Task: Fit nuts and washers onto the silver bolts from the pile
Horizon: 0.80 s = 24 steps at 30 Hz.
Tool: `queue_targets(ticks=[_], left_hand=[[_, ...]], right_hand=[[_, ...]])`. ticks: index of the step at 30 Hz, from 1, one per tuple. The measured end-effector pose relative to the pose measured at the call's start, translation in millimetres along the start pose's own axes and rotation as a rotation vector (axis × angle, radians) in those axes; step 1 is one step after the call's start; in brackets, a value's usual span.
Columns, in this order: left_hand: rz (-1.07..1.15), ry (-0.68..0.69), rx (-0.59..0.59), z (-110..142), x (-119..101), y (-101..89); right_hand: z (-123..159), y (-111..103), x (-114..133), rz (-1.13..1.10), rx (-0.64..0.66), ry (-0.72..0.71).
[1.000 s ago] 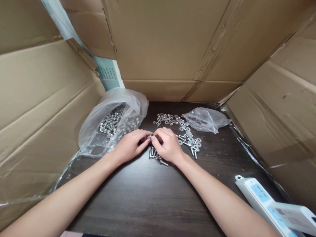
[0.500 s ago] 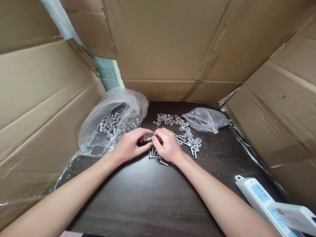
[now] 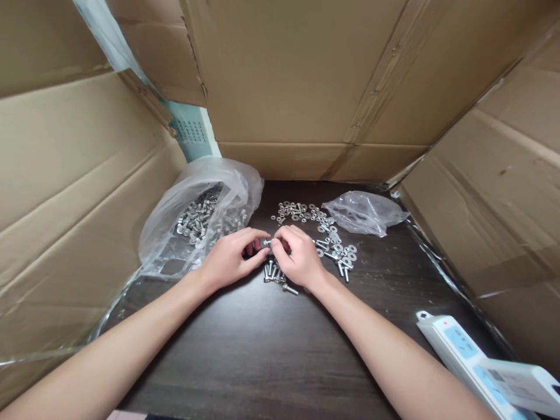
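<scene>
My left hand (image 3: 234, 254) has its thumb and fingers closed around one end of a small metal bolt (image 3: 266, 242). Thumb and forefinger of my right hand (image 3: 298, 254) pinch at the bolt's other end, which they mostly cover. Whether a nut or washer sits on the bolt is too small to tell. Just below the hands lies a small group of bolts (image 3: 273, 273), with a single bolt (image 3: 290, 289) nearest me. Beyond and to the right of my right hand are scattered loose washers (image 3: 351, 249), nuts (image 3: 273, 217) and more bolts (image 3: 345, 273) on the dark table (image 3: 262, 350).
An open clear plastic bag (image 3: 153, 233) full of bolts stands at the left. A crumpled plastic bag (image 3: 367, 213) lies at the back right. Cardboard walls (image 3: 306, 76) enclose the table. A white power strip (image 3: 459, 350) rests at the front right.
My right fingers have shifted slightly around the bolt, and more of its metal shows between the hands. Everything else lies as before.
</scene>
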State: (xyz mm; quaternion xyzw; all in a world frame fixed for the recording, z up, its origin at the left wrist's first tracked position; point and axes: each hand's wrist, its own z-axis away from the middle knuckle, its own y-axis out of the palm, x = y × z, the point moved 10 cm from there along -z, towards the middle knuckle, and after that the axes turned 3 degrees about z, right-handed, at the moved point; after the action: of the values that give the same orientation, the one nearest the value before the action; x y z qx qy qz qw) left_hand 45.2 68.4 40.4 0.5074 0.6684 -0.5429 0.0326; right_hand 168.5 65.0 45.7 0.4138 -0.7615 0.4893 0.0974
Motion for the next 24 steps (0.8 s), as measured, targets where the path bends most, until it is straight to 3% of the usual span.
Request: queue_targets(ticks=[24], left_hand=[[-0.006,0.007,0.007,0.5,-0.4,-0.2]], right_hand=[[-0.2,4.5,-0.8,-0.037,0.041,0.001]])
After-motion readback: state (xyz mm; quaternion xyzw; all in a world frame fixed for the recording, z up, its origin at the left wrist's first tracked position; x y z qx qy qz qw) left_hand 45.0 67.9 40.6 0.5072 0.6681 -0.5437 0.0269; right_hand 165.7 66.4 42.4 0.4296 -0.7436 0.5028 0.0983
